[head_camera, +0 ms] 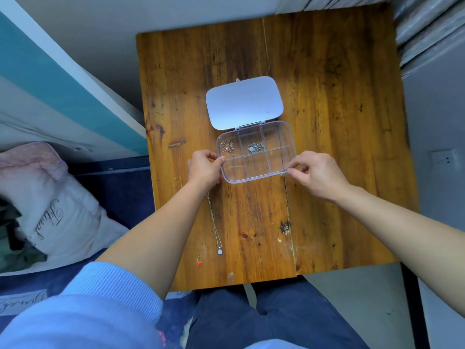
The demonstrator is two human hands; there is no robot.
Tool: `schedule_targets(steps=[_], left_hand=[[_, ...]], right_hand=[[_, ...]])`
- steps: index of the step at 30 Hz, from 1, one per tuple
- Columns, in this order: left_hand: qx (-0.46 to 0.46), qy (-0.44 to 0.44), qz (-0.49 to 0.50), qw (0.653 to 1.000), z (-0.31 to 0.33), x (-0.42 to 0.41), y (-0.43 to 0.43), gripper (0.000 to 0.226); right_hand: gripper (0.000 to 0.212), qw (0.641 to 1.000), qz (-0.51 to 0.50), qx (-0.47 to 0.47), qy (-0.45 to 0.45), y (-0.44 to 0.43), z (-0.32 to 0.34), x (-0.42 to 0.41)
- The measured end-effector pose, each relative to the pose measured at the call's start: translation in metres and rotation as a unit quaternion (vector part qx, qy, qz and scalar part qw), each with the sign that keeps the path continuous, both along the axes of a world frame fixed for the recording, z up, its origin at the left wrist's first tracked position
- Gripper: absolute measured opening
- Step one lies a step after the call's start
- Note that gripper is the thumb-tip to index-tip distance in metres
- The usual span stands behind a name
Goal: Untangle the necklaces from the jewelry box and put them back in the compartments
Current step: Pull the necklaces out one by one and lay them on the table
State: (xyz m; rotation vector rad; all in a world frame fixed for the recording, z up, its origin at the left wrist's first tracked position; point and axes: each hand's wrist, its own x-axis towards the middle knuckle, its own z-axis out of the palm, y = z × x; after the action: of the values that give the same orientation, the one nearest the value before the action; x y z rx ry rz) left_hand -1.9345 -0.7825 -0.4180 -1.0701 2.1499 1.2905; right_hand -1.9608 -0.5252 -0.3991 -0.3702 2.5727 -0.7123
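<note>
A clear plastic jewelry box [292, 152] with several compartments lies open on the wooden table, its white lid [244, 102] flat behind it. A gold chain bundle [227, 146] fills the back left compartment and a silver bundle [256, 147] the back middle one. My left hand [205, 168] grips the box's left edge. My right hand [314, 173] pinches the box's front right corner. A silver necklace with a white pendant [216, 227] lies stretched on the table near me. A thin gold necklace with a red pendant [198, 261] lies to its left.
The wooden table [339, 122] has a seam down its middle. A pillow [50, 210] lies on a bed at the left. A wall socket [444, 158] is at the right. My legs are under the table's near edge.
</note>
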Motion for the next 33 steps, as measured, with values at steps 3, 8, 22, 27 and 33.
schedule_targets(steps=[3,8,22,27,33], left_hand=[[-0.115,0.030,-0.055,0.991,0.005,-0.001,0.002,0.028],[-0.181,0.155,-0.170,0.956,0.018,-0.009,0.030,0.020],[-0.152,0.146,-0.423,0.881,-0.006,-0.011,0.102,0.017],[-0.140,0.141,-0.393,0.898,-0.003,-0.015,0.096,0.024],[-0.155,0.157,-0.314,0.923,0.007,-0.013,0.058,0.021]], right_hand=[[0.011,0.976,-0.163,-0.113,-0.093,0.009,0.001,-0.002],[0.017,0.880,-0.361,-0.211,-0.224,0.025,-0.008,-0.004],[0.010,0.869,-0.469,-0.041,-0.152,0.075,-0.049,0.000],[0.013,0.954,-0.291,-0.009,-0.077,0.042,-0.044,0.016],[0.026,0.973,-0.221,0.032,-0.055,-0.007,-0.055,0.024]])
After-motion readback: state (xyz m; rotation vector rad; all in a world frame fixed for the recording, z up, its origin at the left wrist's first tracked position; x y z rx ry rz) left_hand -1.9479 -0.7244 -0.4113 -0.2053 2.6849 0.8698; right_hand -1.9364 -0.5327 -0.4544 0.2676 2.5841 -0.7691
